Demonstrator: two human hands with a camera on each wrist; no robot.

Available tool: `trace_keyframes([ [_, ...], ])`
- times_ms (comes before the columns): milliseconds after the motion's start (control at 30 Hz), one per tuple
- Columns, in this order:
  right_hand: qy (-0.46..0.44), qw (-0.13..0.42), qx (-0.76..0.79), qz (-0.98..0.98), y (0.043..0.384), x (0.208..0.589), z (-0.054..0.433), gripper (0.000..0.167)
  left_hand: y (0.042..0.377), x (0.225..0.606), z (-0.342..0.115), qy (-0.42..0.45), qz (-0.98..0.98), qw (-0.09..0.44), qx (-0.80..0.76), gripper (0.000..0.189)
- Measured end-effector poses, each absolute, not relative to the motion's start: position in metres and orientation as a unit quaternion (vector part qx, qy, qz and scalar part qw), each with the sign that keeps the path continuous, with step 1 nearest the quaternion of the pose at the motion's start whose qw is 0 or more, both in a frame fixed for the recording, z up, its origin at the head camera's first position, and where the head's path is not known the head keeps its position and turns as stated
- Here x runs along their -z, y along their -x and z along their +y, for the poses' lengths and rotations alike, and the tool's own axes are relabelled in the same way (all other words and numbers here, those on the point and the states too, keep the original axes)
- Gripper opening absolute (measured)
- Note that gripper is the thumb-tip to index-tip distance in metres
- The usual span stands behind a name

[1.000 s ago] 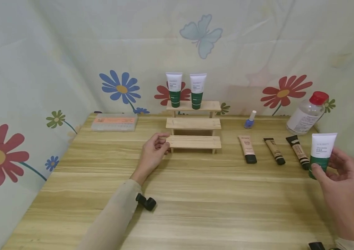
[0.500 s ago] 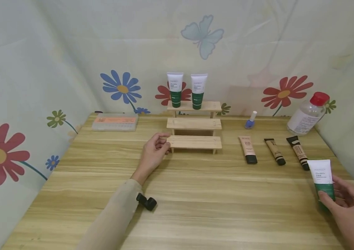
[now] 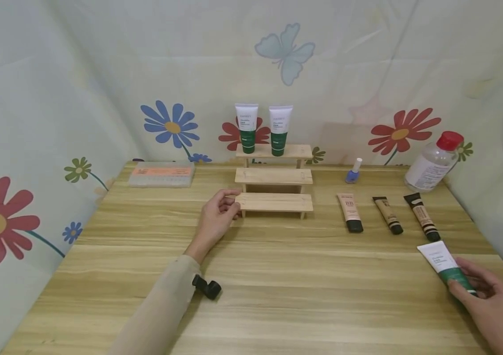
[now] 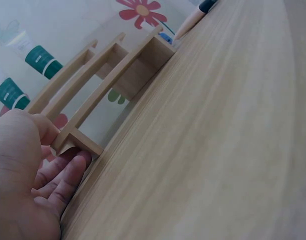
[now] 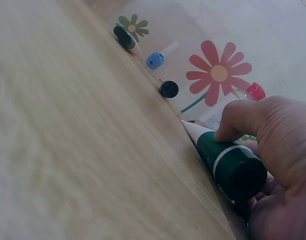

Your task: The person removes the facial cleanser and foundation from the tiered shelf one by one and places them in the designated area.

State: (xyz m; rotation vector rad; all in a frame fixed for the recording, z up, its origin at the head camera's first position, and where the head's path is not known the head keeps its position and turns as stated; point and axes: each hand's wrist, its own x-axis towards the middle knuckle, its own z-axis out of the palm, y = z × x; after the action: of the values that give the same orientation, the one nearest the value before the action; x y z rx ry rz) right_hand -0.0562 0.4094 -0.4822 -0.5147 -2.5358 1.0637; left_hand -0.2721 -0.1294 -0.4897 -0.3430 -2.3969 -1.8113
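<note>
Right hand (image 3: 495, 306), thumb and fingers curled round a green-and-white tube (image 3: 442, 262), near tabletop's (image 3: 322, 296) right edge. Left hand (image 3: 216, 218), fingers bent, grips wooden rack's (image 3: 273, 201) lowest shelf, toward back edge.

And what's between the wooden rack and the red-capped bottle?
In the head view, the blue nail polish stands between the rack and the bottle.

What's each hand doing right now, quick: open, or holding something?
Left hand: holding the wooden stand by its lowest step's left end.
Right hand: holding a white-and-green tube.
</note>
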Motion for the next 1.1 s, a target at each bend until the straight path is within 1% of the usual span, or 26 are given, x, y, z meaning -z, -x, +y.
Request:
trace_keyframes([
  [133, 0.183, 0.174, -0.373, -0.893, 0.056, 0.482, 0.41, 0.059, 0.272, 0.49, -0.13, 0.113, -0.791, 0.059, 0.598, 0.03],
  [367, 0.214, 0.156, -0.365, -0.893, 0.057, 0.48, 0.409, 0.068, 0.272, 0.489, -0.13, 0.113, -0.789, 0.056, 0.602, 0.03],
  [500, 0.231, 0.163, -0.372, -0.884, 0.058, 0.48, 0.408, 0.071, 0.272, 0.489, -0.13, 0.112, -0.789, 0.055, 0.602, 0.03],
  [667, 0.271, 0.178, -0.381, -0.866, 0.06, 0.478, 0.403, 0.071, 0.272, 0.489, -0.129, 0.111, -0.786, 0.056, 0.605, 0.03],
  [767, 0.304, 0.176, -0.383, -0.854, 0.063, 0.471, 0.397, 0.074, 0.272, 0.488, -0.129, 0.111, -0.785, 0.056, 0.607, 0.03],
  [900, 0.311, 0.185, -0.388, -0.848, 0.07, 0.458, 0.39, 0.077, 0.271, 0.488, -0.13, 0.109, -0.784, 0.054, 0.609, 0.03],
  [1100, 0.275, 0.246, -0.393, -0.842, 0.09, 0.44, 0.376, 0.073, 0.27, 0.488, -0.13, 0.107, -0.785, 0.05, 0.608, 0.03],
])
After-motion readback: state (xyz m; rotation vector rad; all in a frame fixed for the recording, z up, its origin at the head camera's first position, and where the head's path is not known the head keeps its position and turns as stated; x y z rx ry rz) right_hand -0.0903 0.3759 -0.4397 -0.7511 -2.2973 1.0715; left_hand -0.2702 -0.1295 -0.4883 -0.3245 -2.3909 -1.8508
